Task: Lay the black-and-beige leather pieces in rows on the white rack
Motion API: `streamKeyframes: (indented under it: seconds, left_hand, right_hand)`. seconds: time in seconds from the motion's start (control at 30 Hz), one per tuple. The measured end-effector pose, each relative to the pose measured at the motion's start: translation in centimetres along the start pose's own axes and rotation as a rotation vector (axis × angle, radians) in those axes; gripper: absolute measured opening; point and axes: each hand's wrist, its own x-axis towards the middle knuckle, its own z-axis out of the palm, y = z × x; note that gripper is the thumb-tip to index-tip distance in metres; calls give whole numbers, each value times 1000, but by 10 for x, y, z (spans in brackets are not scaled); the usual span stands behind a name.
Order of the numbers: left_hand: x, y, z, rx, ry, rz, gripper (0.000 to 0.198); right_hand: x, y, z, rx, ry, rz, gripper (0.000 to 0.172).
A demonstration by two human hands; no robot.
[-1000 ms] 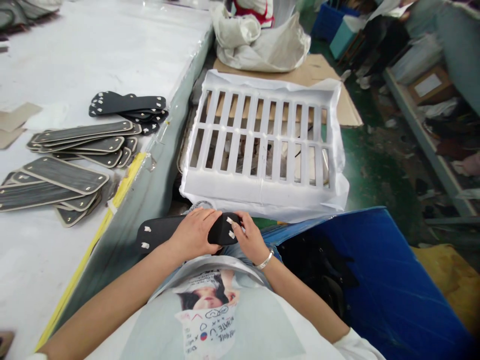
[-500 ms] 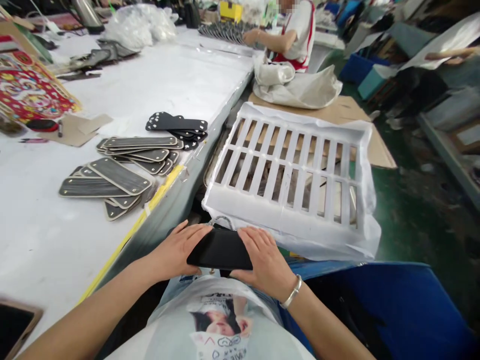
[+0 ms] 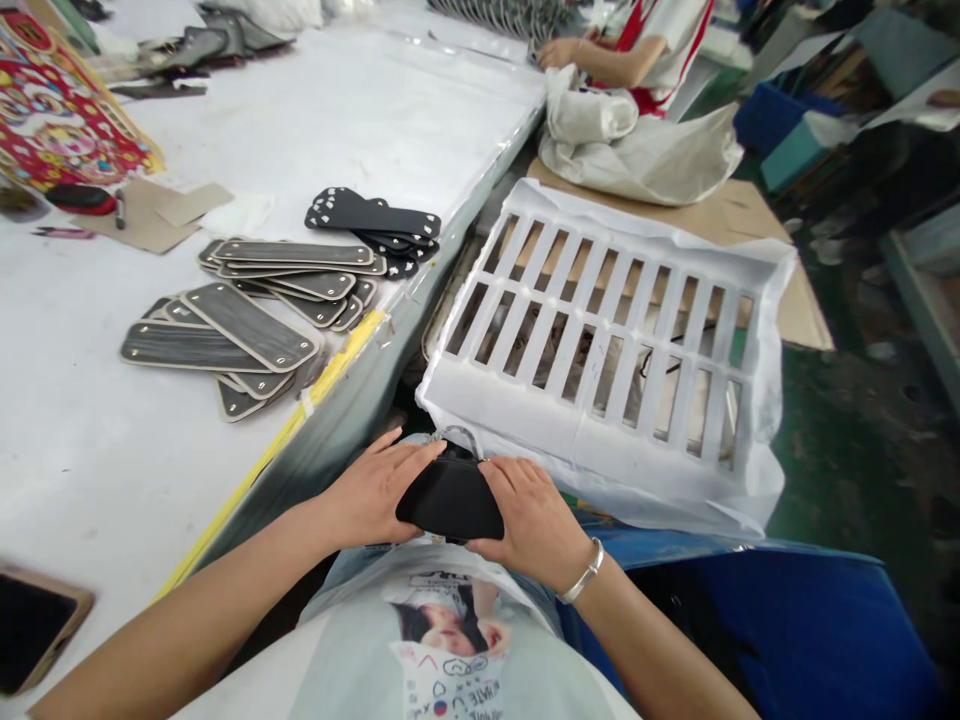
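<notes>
Between my two hands is a smooth black piece with rounded corners (image 3: 450,500), perhaps part of a bag; its underside is hidden. My left hand (image 3: 382,490) grips its left end, and my right hand (image 3: 529,515) is wrapped round its right end. A grey cord-like loop (image 3: 466,437) shows just beyond its far edge. On the table to the left lie fanned grey oblong panels (image 3: 251,325) with pale edges and small metal studs at their ends. Behind them sits a pile of black strips (image 3: 382,218) with white marks at the ends.
A white slotted tray (image 3: 510,385) stands right of the white table (image 3: 360,110). A blue bin (image 3: 810,620) is at lower right, a phone (image 3: 34,630) at lower left. Beyond the tray lies a pale cloth sack (image 3: 652,160), with a co-worker's arm (image 3: 615,65) behind it.
The view has shifted, so the table and tray sit slightly higher and further right. The black piece looks a little shorter and more tilted between my hands; both keep their grip.
</notes>
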Motion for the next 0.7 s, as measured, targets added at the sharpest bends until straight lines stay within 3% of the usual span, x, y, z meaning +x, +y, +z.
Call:
streamKeyframes:
  seconds: [0.17,0.43,0.7]
  left_hand:
    - [0,-1,1,-12,-15,-5,85]
    - [3,-1,-1,24,-35,27,67]
    - [2,-1,-2,36,-18,34,65]
  right_hand:
    - [8,-2,4,5,9,-34,81]
    - [9,-2,5,9,-17,-12,73]
    - [17,-1,2,-63,-100,-9,69]
